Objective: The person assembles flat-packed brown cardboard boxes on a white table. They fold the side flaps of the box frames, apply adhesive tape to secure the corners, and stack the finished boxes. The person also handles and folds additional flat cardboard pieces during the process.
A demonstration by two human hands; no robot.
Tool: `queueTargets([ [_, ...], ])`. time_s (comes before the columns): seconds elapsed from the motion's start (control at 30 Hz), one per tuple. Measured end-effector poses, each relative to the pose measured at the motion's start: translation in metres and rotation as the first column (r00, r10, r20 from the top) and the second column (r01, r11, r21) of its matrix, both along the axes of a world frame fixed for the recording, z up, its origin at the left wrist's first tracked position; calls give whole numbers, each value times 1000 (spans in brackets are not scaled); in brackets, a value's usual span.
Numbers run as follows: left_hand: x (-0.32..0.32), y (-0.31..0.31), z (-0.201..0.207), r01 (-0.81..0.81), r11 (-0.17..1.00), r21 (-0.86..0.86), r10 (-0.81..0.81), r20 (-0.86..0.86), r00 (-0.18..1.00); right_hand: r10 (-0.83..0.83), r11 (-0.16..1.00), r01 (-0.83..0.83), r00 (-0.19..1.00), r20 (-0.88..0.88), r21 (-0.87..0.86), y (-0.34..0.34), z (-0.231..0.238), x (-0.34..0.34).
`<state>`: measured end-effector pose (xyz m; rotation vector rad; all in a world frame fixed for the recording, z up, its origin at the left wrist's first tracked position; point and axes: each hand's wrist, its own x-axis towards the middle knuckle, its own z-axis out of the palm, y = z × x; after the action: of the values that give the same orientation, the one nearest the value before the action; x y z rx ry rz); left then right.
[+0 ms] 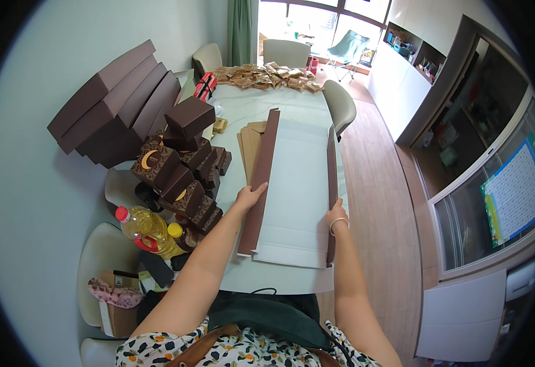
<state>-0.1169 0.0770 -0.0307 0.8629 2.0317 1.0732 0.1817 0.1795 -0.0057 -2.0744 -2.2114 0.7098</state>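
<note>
Bench (292, 278): white, long, running away from the person.
Flat box blank (295, 189): white inside, brown side flaps raised; long axis pointing away, lying between both hands.
Stacked brown boxes (157, 140): left, clear of the blank.
Left hand (249, 197): grip pressed open-palmed on left flap.
Right hand (337, 213): grip pinching right flap.

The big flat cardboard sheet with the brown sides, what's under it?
The flat box sheet lies on the white table. Tan cardboard sheets poke out from under its left edge. How far they reach underneath is covered, as is anything else there.
</note>
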Motion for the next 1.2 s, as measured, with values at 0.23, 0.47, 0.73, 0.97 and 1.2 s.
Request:
queueTargets([
  [0.23,-5,-1,-12,-3,1000,-3,2,-52,999,9,1000,-9,1000,-20,9,-2,1,-3],
  [0.47,-3,2,-17,32,999,-30,-39,-284,958,-1,1000,2,999,-41,17,-4,-2,2],
  [0.73,19,1,18,34,983,-180,-116,-465,878,3,998,-1,1000,-28,70,-8,-5,6],
  [0.97,17,-1,7,-27,994,-106,-22,-435,900,5,999,-4,1000,-18,41,-8,1,-1],
  [1.2,-2,2,-15,4,1000,8,-2,-180,984,1,999,0,1000,-31,33,-7,0,-1],
])
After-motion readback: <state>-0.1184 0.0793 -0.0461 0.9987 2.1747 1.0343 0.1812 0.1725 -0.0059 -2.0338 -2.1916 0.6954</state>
